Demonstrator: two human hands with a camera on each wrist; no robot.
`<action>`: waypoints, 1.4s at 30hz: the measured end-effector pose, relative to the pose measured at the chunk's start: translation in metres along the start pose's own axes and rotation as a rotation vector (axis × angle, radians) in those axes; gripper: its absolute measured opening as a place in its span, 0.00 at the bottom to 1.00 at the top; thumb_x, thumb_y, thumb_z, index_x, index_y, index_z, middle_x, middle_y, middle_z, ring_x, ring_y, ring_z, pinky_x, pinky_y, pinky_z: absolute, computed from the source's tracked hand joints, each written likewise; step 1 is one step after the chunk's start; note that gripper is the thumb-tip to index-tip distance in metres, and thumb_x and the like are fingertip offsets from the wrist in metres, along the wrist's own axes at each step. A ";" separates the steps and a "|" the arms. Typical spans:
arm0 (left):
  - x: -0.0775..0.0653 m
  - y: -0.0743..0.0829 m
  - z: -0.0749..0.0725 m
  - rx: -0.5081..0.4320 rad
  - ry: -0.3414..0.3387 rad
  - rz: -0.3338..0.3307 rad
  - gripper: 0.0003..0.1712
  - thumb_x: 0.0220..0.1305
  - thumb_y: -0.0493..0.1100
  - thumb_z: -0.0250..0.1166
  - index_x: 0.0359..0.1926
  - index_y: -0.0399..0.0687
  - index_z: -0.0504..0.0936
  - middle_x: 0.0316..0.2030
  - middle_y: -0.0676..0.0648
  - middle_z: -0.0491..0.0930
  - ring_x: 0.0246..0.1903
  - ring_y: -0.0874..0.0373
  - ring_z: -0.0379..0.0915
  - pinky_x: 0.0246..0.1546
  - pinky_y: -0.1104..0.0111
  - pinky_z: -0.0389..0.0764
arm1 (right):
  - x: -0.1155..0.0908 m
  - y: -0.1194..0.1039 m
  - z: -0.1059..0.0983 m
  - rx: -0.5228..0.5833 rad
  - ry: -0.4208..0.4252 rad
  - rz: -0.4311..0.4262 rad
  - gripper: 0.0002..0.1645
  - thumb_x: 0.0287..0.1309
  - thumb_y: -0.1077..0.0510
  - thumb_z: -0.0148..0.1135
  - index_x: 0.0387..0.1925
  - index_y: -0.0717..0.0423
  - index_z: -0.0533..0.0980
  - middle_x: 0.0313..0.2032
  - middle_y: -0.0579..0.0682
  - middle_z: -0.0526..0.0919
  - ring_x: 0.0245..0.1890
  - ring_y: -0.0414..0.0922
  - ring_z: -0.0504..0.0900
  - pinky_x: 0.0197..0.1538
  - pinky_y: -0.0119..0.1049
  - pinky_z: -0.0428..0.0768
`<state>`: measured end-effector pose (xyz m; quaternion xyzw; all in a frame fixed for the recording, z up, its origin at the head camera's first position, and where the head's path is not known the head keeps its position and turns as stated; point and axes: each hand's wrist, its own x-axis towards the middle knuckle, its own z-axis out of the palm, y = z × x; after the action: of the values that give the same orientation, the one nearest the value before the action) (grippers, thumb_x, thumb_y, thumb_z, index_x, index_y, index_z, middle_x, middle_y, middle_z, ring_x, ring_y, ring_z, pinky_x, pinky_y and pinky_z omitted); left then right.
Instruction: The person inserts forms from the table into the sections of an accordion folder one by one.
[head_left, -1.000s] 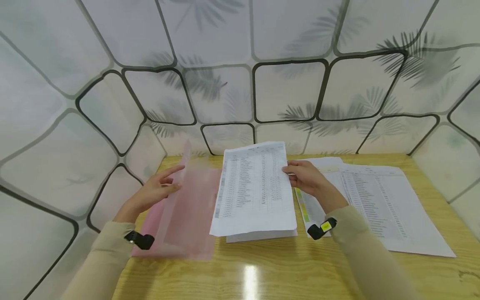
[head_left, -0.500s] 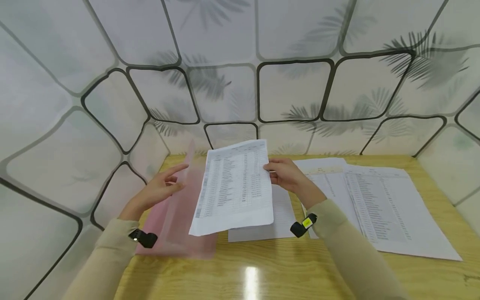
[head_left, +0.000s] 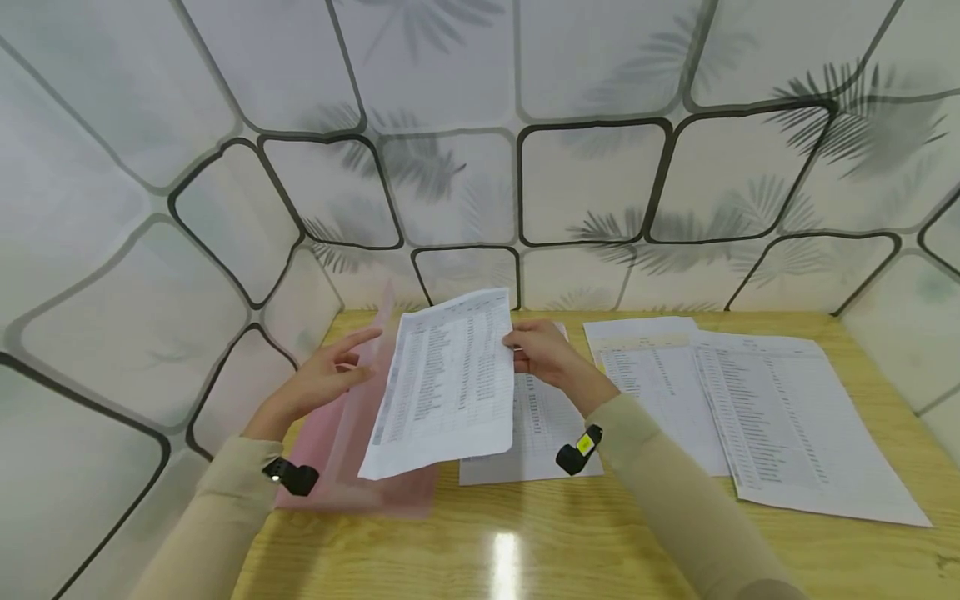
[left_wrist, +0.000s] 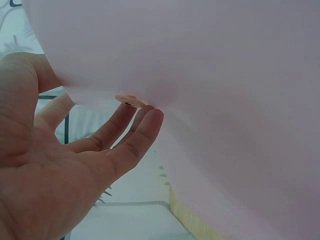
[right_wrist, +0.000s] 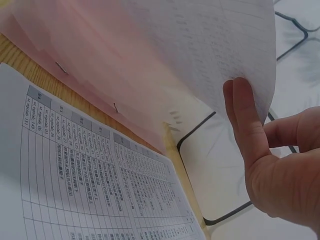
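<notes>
In the head view my left hand holds the raised cover of a translucent pink plastic folder at its edge. In the left wrist view, one finger goes behind the pink cover, its tip hidden, while the thumb lies on the near side. My right hand pinches a printed sheet by its right edge, tilted over the opened folder. The right wrist view shows the right hand's fingers on one face of the lifted sheet.
Below the right forearm lies another printed sheet, partly covered by the raised one. Two more printed stacks overlap on the right, a left one and a right one. The wooden table meets a patterned wall behind.
My right hand has carried the printed sheet leftward until it overlaps the pink folder, uncovering the sheet beneath it. The left hand has stayed at the folder's cover.
</notes>
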<state>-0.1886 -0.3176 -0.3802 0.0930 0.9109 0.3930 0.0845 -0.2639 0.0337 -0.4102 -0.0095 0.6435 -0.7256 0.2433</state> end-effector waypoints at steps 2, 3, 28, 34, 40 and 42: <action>0.000 -0.001 0.000 0.004 0.002 0.000 0.38 0.75 0.46 0.65 0.81 0.53 0.63 0.72 0.27 0.67 0.65 0.29 0.70 0.50 0.55 0.80 | 0.002 0.001 0.003 -0.011 0.011 0.005 0.28 0.75 0.68 0.50 0.72 0.75 0.65 0.40 0.56 0.86 0.29 0.40 0.88 0.33 0.31 0.86; 0.001 -0.001 0.000 0.005 0.002 0.003 0.38 0.75 0.46 0.65 0.81 0.53 0.63 0.72 0.27 0.66 0.65 0.28 0.70 0.50 0.55 0.80 | 0.003 0.002 0.004 -0.011 0.017 0.010 0.28 0.75 0.68 0.51 0.72 0.75 0.65 0.41 0.57 0.86 0.29 0.40 0.88 0.33 0.31 0.86; 0.001 0.001 -0.003 0.014 -0.003 -0.020 0.38 0.76 0.46 0.65 0.81 0.52 0.63 0.61 0.29 0.76 0.59 0.35 0.75 0.47 0.61 0.78 | 0.013 0.005 0.044 -0.045 0.007 0.043 0.32 0.76 0.64 0.55 0.76 0.70 0.64 0.45 0.61 0.88 0.28 0.41 0.88 0.33 0.33 0.87; 0.001 0.001 -0.003 0.019 0.002 -0.001 0.38 0.76 0.47 0.65 0.81 0.51 0.63 0.64 0.28 0.75 0.61 0.31 0.74 0.50 0.57 0.78 | 0.015 0.008 0.052 -0.068 -0.005 0.024 0.34 0.75 0.64 0.55 0.77 0.71 0.61 0.56 0.71 0.84 0.29 0.41 0.88 0.34 0.34 0.87; 0.001 0.003 -0.003 0.011 0.003 -0.001 0.38 0.76 0.46 0.65 0.81 0.51 0.63 0.65 0.28 0.74 0.62 0.31 0.73 0.50 0.57 0.79 | 0.016 0.009 0.060 -0.072 -0.005 0.037 0.34 0.76 0.64 0.56 0.77 0.70 0.61 0.57 0.70 0.84 0.29 0.42 0.88 0.32 0.32 0.86; 0.001 0.003 -0.003 0.006 0.003 -0.004 0.38 0.76 0.46 0.65 0.81 0.51 0.63 0.65 0.28 0.74 0.62 0.31 0.74 0.50 0.57 0.79 | 0.017 0.010 0.063 -0.073 -0.001 0.041 0.33 0.76 0.64 0.56 0.76 0.69 0.63 0.55 0.70 0.85 0.29 0.42 0.88 0.31 0.32 0.86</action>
<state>-0.1902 -0.3176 -0.3760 0.0907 0.9124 0.3902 0.0836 -0.2548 -0.0316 -0.4135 -0.0056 0.6695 -0.6966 0.2577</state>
